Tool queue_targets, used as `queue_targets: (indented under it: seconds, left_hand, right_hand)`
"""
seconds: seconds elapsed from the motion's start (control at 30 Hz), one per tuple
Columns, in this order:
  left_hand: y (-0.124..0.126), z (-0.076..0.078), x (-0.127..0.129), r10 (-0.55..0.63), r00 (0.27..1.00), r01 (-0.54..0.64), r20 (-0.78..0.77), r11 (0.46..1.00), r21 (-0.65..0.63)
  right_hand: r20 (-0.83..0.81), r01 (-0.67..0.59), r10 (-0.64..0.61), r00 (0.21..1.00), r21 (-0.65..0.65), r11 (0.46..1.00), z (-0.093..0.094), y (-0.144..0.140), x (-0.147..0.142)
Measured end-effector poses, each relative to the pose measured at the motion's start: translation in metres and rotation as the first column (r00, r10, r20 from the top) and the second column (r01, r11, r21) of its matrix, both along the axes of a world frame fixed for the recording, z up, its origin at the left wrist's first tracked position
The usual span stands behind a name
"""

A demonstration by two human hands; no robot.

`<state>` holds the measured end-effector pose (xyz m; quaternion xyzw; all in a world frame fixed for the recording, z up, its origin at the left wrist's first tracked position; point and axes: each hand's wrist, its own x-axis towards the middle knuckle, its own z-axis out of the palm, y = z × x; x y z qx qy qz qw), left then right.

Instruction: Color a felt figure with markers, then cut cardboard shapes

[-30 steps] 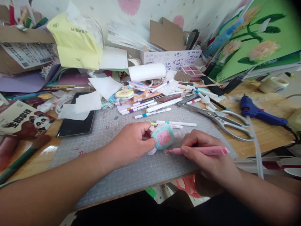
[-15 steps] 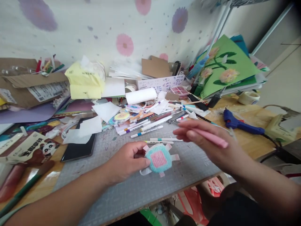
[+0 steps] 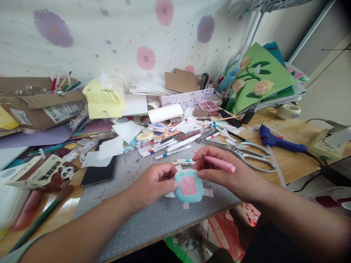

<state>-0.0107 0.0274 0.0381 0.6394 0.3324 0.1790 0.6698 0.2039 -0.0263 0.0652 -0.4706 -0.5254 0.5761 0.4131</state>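
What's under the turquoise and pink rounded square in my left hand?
Below the turquoise and pink rounded square, a grey gridded mat shows; pale strips poke from the square's edges. The square's underside is hidden.

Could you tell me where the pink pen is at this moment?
In the head view, the pink pen is held in the right hand, above and to the right of the turquoise-and-pink piece, with the scissors farther right.

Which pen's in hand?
The pink pen, held in the right hand. Its solid pink barrel sets it apart from the white-barrelled marker with a blue band lying loose on the grey mat.
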Motion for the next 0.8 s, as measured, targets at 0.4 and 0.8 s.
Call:
queue_targets:
  seconds: [0.4, 0.8]
  left_hand:
    - [0.002, 0.001, 0.002, 0.169, 0.985, -0.168, -0.019, 0.985, 0.041]
    - [0.011, -0.006, -0.001, 0.4, 0.91, -0.359, -0.112, 0.892, 0.274]
  right_hand:
    - [-0.149, 0.294, -0.302, 0.942, -0.072, 0.953, -0.015, -0.001, -0.005]
    - [0.317, 0.248, -0.245, 0.916, 0.029, 0.968, -0.043, -0.032, -0.01]
